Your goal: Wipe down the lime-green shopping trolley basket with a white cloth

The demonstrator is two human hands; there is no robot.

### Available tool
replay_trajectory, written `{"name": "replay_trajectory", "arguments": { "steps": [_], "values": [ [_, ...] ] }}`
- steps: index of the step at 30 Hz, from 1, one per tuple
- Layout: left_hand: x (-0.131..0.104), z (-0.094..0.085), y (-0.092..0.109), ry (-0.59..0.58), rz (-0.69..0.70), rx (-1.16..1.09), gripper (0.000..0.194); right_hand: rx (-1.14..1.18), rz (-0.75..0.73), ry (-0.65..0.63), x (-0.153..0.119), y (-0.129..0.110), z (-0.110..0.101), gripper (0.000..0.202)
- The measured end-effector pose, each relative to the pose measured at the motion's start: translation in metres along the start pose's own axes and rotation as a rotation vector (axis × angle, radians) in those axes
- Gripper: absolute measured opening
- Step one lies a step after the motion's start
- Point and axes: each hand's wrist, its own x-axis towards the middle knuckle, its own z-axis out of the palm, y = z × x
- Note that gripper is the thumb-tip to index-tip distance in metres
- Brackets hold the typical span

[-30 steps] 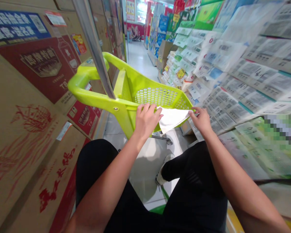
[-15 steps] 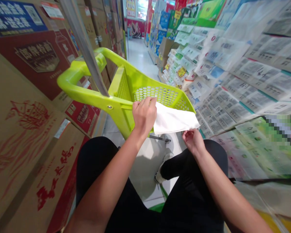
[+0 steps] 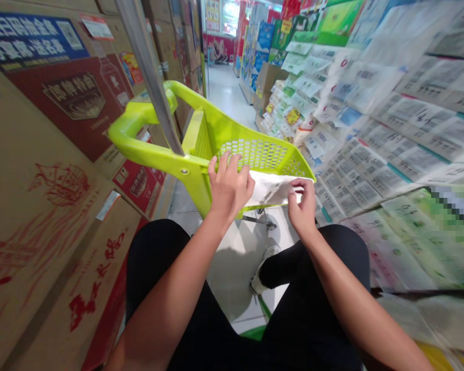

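Note:
A white cloth (image 3: 268,186) lies over the near side rim of a lime-green shopping cart basket (image 3: 201,167). My left hand (image 3: 230,185) rests across the rim at the cloth's left end, palm down, its fingers spread apart. At the cloth's right end is my right hand (image 3: 304,203), with bent fingers and the thumb close to the fingertips, closed on the cloth near the basket's front corner. Part of the cloth is hidden beneath both hands.
Stacked cardboard cartons (image 3: 81,206) stand along the left. Packaged goods (image 3: 371,170) fill the right side. A metal pole (image 3: 150,72) rises by the cart handle (image 3: 133,134). My legs straddle a green seat edge (image 3: 254,332). An aisle floor (image 3: 226,85) runs ahead.
My left hand has loosened and spread its fingers. My right hand has moved up and left onto the cloth, which now lies flatter against the rim. The view has shifted slightly.

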Motion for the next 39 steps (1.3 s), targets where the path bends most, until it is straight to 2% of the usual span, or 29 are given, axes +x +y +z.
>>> {"name": "replay_trajectory", "arguments": {
  "steps": [2,4,6,9,11,13,16,18,21,23,25,29,32,35,39],
  "values": [
    [-0.002,-0.005,-0.001,-0.013,-0.021,0.015,0.023,-0.21,-0.242,-0.172,0.027,-0.011,0.007,0.02],
    [-0.004,-0.011,-0.001,-0.013,-0.053,0.017,0.022,-0.33,-0.358,-0.315,0.05,-0.015,0.018,0.027],
    [-0.007,-0.019,-0.001,0.027,-0.131,0.004,0.024,-0.415,-0.368,-0.449,0.067,-0.013,0.032,0.037],
    [-0.01,-0.034,-0.013,0.138,-0.272,-0.03,0.032,-0.604,-0.208,-0.587,0.077,-0.003,0.049,0.059],
    [-0.01,-0.045,-0.032,0.253,-0.342,-0.041,0.035,-0.715,-0.112,-0.621,0.077,0.004,0.053,0.07],
    [-0.008,-0.056,-0.056,0.384,-0.367,-0.038,0.042,-0.76,-0.109,-0.636,0.077,0.01,0.05,0.073],
    [-0.005,-0.064,-0.084,0.441,-0.261,-0.01,0.046,-0.798,-0.136,-0.636,0.078,0.022,0.036,0.069],
    [-0.004,-0.064,-0.09,0.431,-0.187,0.04,0.041,-0.842,-0.105,-0.62,0.08,0.032,0.025,0.065],
    [-0.001,-0.056,-0.08,0.377,-0.21,0.056,0.037,-0.879,-0.007,-0.578,0.083,0.037,0.019,0.063],
    [0.001,-0.05,-0.068,0.337,-0.274,0.043,0.039,-0.859,0.032,-0.556,0.083,0.026,0.028,0.062],
    [0.002,-0.044,-0.058,0.317,-0.319,0.047,0.041,-0.796,0.016,-0.553,0.081,0.002,0.046,0.063],
    [0.002,-0.042,-0.051,0.27,-0.339,0.041,0.049,-0.558,-0.115,-0.628,0.078,-0.06,0.086,0.075],
    [0.003,-0.046,-0.055,0.268,-0.363,0.028,0.053,-0.421,-0.229,-0.701,0.077,-0.078,0.094,0.076],
    [0.004,-0.05,-0.064,0.316,-0.382,0.046,0.044,-0.51,-0.207,-0.732,0.076,-0.054,0.076,0.074],
    [0.006,-0.054,-0.071,0.346,-0.369,0.081,0.036,-0.783,-0.061,-0.671,0.076,0.016,0.023,0.069]
  ]
}}
